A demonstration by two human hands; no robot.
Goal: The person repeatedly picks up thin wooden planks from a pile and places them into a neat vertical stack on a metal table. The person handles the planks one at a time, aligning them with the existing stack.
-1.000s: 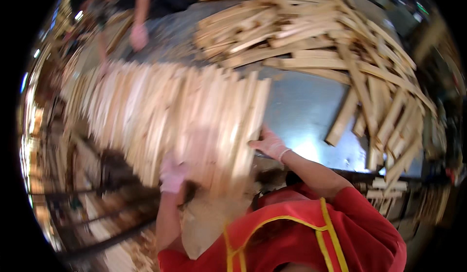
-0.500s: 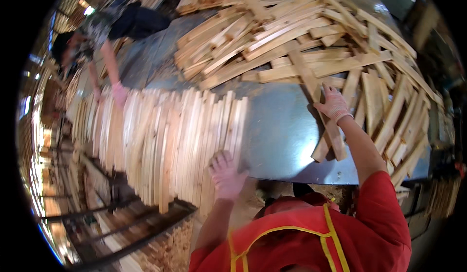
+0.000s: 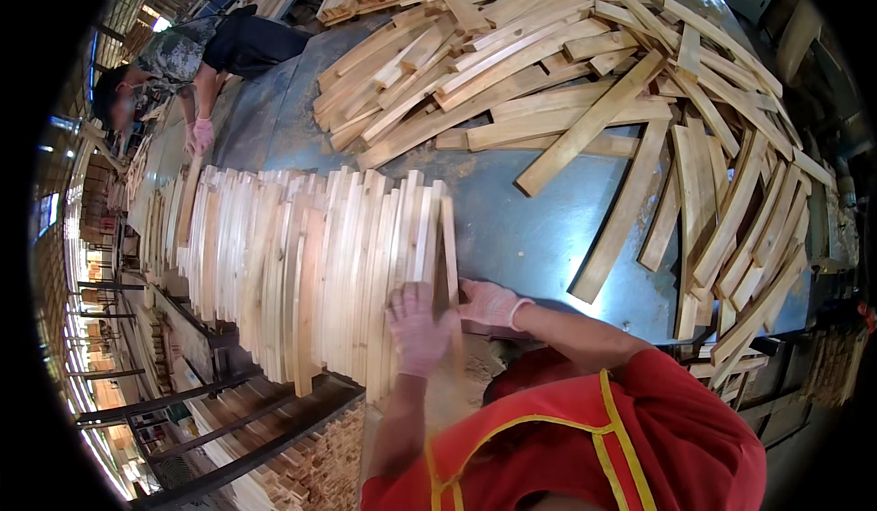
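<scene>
A long row of pale wooden strips stands side by side along the near left part of the metal-topped table. My left hand, in a pinkish knit glove, lies with its fingers stretched over the near ends of the strips at the right end of the row. My right hand, gloved alike, is closed at the near part of a wooden strip, which leans slightly at the row's right end. Part of its grip is hidden behind that strip.
A tangled heap of loose wooden strips covers the table's far and right side. At the far left a co-worker bends over, gloved hands on a strip. Dark metal rails lie below the row's near edge, above more wood.
My right hand has moved left from the loose heap to the row's end, where a strip now stands. My left hand stays nearly put. The co-worker's hands have shifted left with a strip.
</scene>
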